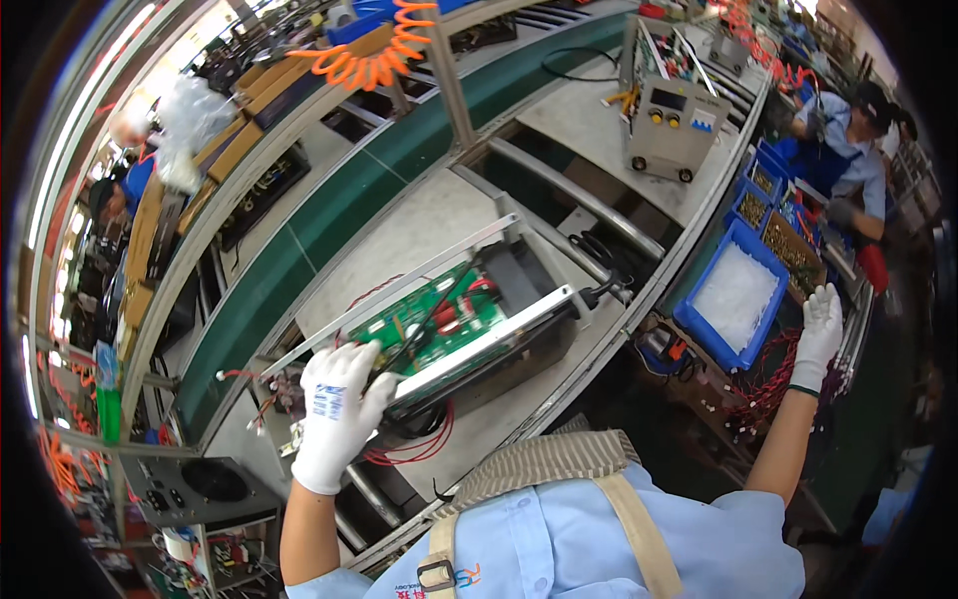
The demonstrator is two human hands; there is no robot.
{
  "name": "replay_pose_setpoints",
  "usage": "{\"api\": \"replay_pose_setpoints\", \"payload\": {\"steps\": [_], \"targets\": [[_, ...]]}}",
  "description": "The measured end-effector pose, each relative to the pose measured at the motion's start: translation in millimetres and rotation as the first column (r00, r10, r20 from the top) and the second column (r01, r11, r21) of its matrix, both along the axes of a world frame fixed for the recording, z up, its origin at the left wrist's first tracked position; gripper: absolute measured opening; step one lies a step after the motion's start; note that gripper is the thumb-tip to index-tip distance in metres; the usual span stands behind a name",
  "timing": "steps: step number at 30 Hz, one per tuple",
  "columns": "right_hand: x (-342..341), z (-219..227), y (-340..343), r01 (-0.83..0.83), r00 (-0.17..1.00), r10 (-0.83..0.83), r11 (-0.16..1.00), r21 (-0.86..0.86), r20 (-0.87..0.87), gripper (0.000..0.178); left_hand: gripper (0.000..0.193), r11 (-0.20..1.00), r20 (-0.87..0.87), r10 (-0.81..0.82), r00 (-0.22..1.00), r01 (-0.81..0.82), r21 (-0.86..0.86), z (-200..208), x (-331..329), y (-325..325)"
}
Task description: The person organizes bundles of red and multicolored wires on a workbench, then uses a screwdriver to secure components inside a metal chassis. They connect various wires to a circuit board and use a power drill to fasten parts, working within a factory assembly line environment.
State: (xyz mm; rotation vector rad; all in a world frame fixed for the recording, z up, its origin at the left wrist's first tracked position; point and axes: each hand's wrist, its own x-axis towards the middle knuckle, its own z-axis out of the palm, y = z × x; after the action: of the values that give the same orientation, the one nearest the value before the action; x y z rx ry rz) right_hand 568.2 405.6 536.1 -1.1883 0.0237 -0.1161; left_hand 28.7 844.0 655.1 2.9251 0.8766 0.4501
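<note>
While the left hand (337, 411) in its white glove is resting on the near end of the open metal chassis (479, 344), fingers curled over the edge and pressing on the black cable (424, 324) that is running across the green circuit board (434, 321), the right hand (818, 329) is reaching far out to the side, fingers loosely spread and holding nothing that can be made out, hovering just beside the blue bin (733, 295) of pale, clear parts and above a tangle of red wires (773, 384). The chassis is lying on the grey surface (419, 230) directly in front of the person, beside the green conveyor belt (329, 215), its cover off and the board exposed. Judging from that, the unit is sitting somewhere in the middle of assembly: the board and the red leads (414, 449) are already in place inside, but the leads are hanging loose from the near end, the housing is lying open, and the right hand seems to be fetching a further part. A closed, finished-looking grey unit (671, 120) is standing further along the surface, and another person (848, 145) in blue is working at the bins beyond.
</note>
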Motion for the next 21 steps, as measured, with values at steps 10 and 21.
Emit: {"api": "replay_pose_setpoints", "payload": {"steps": [10, 21], "targets": [[63, -22, -33, 0.193, 0.981, -0.194, 0.980, -0.057, -0.009, 0.033, 0.020, 0.993, -0.233, -0.006, 0.972, 0.033, 0.111, -20, 8, 18], [47, -58, -109, 0.458, 0.876, -0.476, 0.872, -0.173, -0.084, 0.029, 0.027, 0.989, -0.184, 0.139, 0.973, -0.127, 0.074, -5, 58, -6]]}}
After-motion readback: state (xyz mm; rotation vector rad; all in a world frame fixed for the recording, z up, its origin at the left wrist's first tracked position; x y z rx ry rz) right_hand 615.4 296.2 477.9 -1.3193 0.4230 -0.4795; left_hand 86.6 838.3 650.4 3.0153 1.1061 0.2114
